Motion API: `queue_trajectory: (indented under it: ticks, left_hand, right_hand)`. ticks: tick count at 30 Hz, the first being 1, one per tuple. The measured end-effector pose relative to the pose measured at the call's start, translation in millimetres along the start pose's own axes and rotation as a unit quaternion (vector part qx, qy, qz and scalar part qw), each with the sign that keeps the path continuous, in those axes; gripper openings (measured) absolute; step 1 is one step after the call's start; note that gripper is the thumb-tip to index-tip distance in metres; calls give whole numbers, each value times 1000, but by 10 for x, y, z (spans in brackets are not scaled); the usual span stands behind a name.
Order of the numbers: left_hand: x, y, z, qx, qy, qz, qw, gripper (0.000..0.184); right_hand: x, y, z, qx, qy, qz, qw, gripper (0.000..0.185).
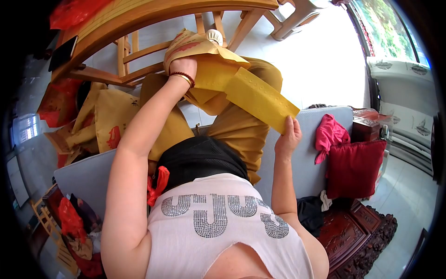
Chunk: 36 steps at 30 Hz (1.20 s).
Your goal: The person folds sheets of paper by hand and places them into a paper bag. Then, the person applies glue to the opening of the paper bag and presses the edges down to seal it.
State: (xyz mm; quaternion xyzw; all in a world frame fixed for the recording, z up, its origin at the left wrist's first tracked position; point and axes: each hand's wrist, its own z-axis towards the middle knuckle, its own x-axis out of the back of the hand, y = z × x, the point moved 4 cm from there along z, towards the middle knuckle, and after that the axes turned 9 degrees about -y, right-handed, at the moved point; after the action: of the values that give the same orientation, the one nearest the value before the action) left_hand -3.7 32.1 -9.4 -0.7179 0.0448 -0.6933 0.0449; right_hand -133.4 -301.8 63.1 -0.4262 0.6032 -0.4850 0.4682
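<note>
A long yellow sheet [262, 98] with small raised bumps slants across my lap. Its lower right corner is pinched between the fingers and thumb of my right hand [289, 132]. My left hand [185, 67], with a red bracelet and a gold-coloured bangle at the wrist, is at a tan paper bag [188, 45] with red print. The paper hides the fingers of this hand. More yellow material [211, 74] lies between the bag and the sheet, over my knees.
A wooden table [176, 10] curves overhead with a dark phone [63, 53] at its edge. Tan paper bags [109, 116] lie at the left. Beside me on the grey seat [302, 162] are a pink cloth [331, 135] and a red cushion [355, 168]. A plastic stool [297, 21] stands beyond.
</note>
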Motion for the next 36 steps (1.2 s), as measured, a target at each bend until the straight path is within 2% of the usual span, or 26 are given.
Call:
queue_trajectory:
  ticks: [3, 5, 9, 12, 15, 16, 17, 18, 19, 21, 22, 25, 27, 28, 31, 33, 36]
  left_hand:
    - [231, 59, -93, -12, -78, 52, 996, 17]
    - [364, 75, -83, 2, -131, 39, 991, 16]
    - [341, 63, -37, 19, -115, 14, 993, 18]
    - [295, 103, -70, -6, -146, 26, 989, 17]
    - [397, 170, -186, 50, -109, -46, 992, 20]
    - [448, 230, -219, 2, -142, -28, 990, 27]
    - [547, 329, -303, -10, -108, -25, 994, 26]
    - [721, 430, -395, -22, -48, -16, 998, 16]
    - [841, 567, -471, -76, 14, -8, 997, 16]
    - [1197, 874, -652, -229, 0, -134, 964, 22]
    - [1409, 1000, -774, -248, -13, -226, 942, 25]
    - [1374, 1331, -841, -273, -134, -455, 837, 40]
    - [1270, 1446, -833, -249, -154, -473, 831, 44]
    - [1229, 1451, -831, -243, -156, -488, 823, 43]
    - [1151, 1438, -782, -228, -175, -542, 790, 39]
    - [1105, 1405, -776, -224, -205, -587, 750, 35]
    - [1093, 1379, -781, -211, -195, -588, 756, 32]
  right_hand:
    - [-39, 22, -17, -13, -13, 1, 1000, 17]
    - [-65, 36, -27, -17, -11, -4, 1000, 17]
    - [-82, 62, -47, -16, -17, -14, 1000, 17]
    - [-98, 63, -71, -26, -8, -18, 999, 18]
    - [-142, 60, -90, -31, -1, -24, 999, 19]
    - [-164, 55, -97, -32, -4, -34, 999, 18]
    - [-184, 43, -107, -32, -8, -43, 999, 18]
    - [-199, 39, -114, -32, -12, -53, 998, 18]
    - [-204, 51, -109, -25, -18, -69, 997, 18]
    - [-211, 90, -98, -12, -37, -99, 994, 17]
    - [-249, 60, -102, 2, -46, -143, 989, 15]
    - [-374, -57, -109, 73, -88, -269, 956, 11]
    - [-443, -129, -130, 148, -132, -349, 916, 10]
    - [-438, -145, -152, 111, -138, -368, 913, 13]
    - [-495, -232, -177, 126, -165, -367, 907, 15]
    - [-437, -192, -174, 95, -157, -348, 919, 16]
    - [-468, -235, -164, 66, -154, -337, 926, 15]
